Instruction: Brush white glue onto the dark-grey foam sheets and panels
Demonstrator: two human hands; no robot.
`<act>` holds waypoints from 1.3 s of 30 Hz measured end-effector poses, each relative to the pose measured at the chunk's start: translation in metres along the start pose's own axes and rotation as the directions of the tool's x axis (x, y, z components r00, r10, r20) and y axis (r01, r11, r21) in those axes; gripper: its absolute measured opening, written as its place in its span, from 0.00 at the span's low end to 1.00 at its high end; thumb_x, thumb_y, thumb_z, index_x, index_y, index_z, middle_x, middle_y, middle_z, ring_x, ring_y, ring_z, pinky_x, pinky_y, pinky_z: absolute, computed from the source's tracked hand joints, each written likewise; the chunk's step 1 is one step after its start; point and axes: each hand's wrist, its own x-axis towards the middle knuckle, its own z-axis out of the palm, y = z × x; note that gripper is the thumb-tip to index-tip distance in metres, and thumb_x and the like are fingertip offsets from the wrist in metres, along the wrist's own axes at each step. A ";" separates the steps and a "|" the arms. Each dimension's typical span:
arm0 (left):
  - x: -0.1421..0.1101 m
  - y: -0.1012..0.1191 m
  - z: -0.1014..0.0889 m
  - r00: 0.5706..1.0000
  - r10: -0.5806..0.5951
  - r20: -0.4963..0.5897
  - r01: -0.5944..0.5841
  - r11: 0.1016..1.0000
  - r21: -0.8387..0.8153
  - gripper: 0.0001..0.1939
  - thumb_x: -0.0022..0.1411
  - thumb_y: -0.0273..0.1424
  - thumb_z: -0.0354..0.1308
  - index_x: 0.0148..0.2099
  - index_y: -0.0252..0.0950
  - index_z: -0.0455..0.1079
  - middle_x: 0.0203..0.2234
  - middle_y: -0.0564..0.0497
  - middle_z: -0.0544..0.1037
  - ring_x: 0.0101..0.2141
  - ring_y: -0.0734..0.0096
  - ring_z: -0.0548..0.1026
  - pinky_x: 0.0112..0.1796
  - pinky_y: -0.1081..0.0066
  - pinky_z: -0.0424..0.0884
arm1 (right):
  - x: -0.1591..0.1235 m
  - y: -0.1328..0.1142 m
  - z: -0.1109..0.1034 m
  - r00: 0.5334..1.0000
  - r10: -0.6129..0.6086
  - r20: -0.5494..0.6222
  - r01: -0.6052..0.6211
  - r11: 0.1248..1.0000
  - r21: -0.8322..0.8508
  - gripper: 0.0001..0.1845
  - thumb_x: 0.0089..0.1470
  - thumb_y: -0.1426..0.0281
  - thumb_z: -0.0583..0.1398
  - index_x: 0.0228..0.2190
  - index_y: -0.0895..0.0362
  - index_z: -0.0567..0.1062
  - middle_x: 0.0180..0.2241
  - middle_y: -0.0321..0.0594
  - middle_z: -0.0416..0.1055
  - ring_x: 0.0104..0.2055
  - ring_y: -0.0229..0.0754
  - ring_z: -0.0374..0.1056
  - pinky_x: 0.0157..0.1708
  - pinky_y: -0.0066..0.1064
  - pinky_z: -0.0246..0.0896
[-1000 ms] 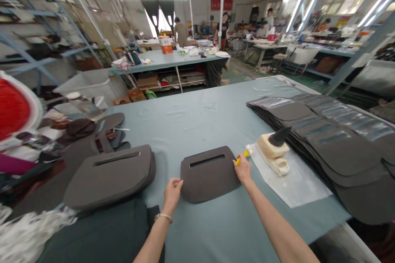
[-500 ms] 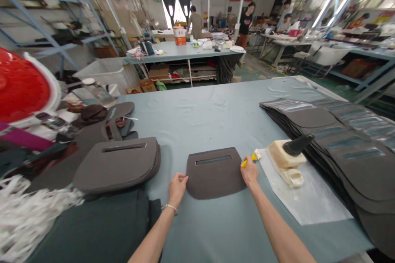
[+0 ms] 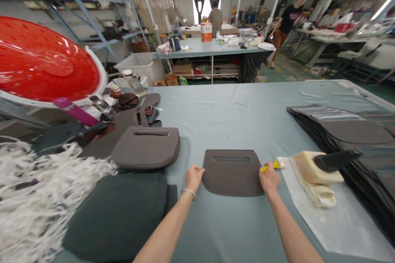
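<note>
Hands (image 3: 194, 176) unmoved — grey panel (image 3: 232, 174) same

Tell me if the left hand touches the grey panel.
Touching: the head view shows the left hand with fingertips on the left edge of the grey panel, no gap visible.

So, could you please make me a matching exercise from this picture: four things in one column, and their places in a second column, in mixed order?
Things:
1. grey slotted panel
2. stack of grey slotted panels
3. yellow tool
4. white shredded strips

Places:
A. in the right hand
B. flat on the table, between both hands
C. at the far left edge of the view
D. left of the left hand, further back on the table

Pairs: 1-B, 2-D, 3-A, 4-C
</note>
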 end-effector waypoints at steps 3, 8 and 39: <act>-0.001 0.001 0.000 1.000 0.000 -0.001 0.000 1.000 0.023 0.09 0.49 0.36 0.60 0.29 0.36 0.67 0.25 0.50 0.77 0.27 0.70 0.74 0.31 0.72 0.64 | -0.001 -0.002 -0.002 1.000 -0.003 0.003 0.003 1.000 -0.013 0.13 0.56 0.63 0.53 0.42 0.55 0.67 0.30 0.44 0.71 0.31 0.43 0.68 0.27 0.30 0.49; -0.003 0.003 -0.001 1.000 0.008 0.008 -0.008 0.998 0.056 0.09 0.49 0.36 0.60 0.30 0.36 0.67 0.26 0.50 0.77 0.28 0.70 0.73 0.31 0.73 0.63 | -0.003 -0.006 -0.008 1.000 0.013 0.006 -0.012 1.000 -0.025 0.12 0.56 0.64 0.54 0.41 0.55 0.68 0.30 0.44 0.71 0.32 0.44 0.69 0.27 0.30 0.49; -0.081 0.001 -0.123 0.943 0.138 -0.302 -0.133 0.990 0.035 0.15 0.47 0.43 0.58 0.37 0.44 0.71 0.41 0.44 0.72 0.46 0.48 0.66 0.45 0.55 0.61 | -0.034 0.015 -0.023 0.960 -0.179 -0.214 0.208 0.971 0.120 0.09 0.54 0.72 0.50 0.37 0.56 0.67 0.33 0.47 0.65 0.41 0.50 0.61 0.40 0.38 0.55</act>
